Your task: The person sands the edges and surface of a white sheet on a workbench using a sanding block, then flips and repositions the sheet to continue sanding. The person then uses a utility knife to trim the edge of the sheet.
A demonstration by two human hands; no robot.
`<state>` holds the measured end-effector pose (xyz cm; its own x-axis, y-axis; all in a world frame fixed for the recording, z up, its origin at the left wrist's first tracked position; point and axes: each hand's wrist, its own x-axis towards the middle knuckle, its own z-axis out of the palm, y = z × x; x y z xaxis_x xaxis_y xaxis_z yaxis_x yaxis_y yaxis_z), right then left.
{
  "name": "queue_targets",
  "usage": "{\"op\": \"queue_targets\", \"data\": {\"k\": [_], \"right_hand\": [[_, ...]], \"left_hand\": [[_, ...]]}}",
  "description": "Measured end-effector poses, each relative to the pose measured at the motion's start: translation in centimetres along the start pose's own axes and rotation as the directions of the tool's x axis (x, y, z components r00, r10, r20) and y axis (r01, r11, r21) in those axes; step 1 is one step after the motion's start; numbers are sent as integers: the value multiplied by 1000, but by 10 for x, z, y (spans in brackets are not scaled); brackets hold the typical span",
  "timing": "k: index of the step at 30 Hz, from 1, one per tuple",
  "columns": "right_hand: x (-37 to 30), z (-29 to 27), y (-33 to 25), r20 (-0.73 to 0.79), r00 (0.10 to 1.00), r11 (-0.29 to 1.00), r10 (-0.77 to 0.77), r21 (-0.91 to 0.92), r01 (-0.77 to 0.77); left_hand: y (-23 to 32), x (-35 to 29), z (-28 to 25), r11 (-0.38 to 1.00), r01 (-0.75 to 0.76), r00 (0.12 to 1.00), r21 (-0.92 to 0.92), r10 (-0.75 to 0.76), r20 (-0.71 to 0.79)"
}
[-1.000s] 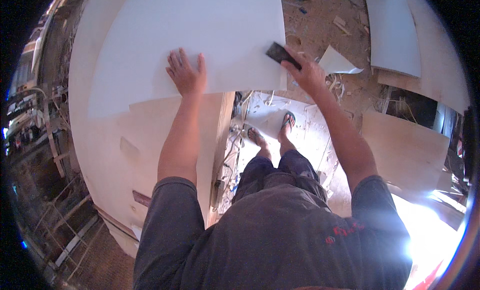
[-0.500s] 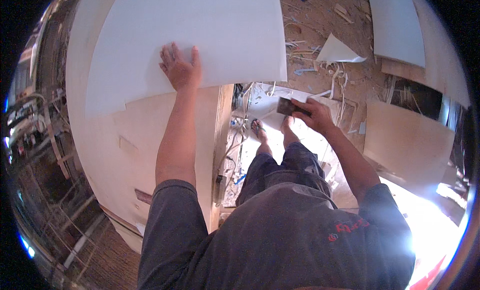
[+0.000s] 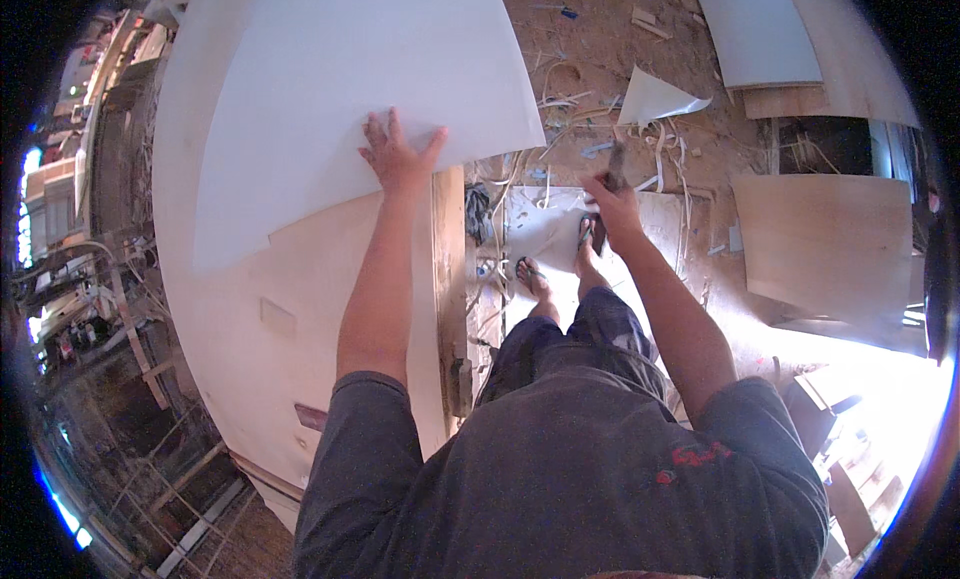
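Note:
A smooth white sheet (image 3: 330, 59) lies over the far part of a pale wooden panel (image 3: 350, 309), its near edge running at a slant. My left hand (image 3: 402, 164) rests on this sheet close to that edge, palm down and fingers spread. Off the panel's right side, above the floor, my right hand (image 3: 618, 211) grips a dark, flat rectangular piece (image 3: 616, 161). It shows almost edge-on and slightly blurred, so its exact kind is unclear. Right hand and piece are apart from the sheet.
A small reddish-brown flat piece (image 3: 310, 416) lies on the panel's near part. Strips and offcuts litter the floor, among them a curled white scrap (image 3: 655, 99). At right are a tan board (image 3: 830, 234) and a white-faced board (image 3: 760, 34). My sandalled feet stand below.
The view has shifted. My right hand has turned the dark piece from showing its flat face to nearly edge-on, pointing away from me. My left hand stays flat on the sheet, nearer its right corner.

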<state>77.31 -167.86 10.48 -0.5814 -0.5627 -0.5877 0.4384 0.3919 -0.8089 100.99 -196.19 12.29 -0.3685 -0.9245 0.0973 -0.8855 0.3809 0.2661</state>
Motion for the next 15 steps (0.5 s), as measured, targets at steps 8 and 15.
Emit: {"op": "queue_targets", "data": {"k": [8,15], "right_hand": [[57,105,-54,91,969,962,-229,174,211],[56,83,-26,79,993,952,84,289,-103]], "left_hand": [[12,-7,3,999,32,999,34,-32,14],[15,-11,-10,1000,3,1000,-13,-4,-29]]}}
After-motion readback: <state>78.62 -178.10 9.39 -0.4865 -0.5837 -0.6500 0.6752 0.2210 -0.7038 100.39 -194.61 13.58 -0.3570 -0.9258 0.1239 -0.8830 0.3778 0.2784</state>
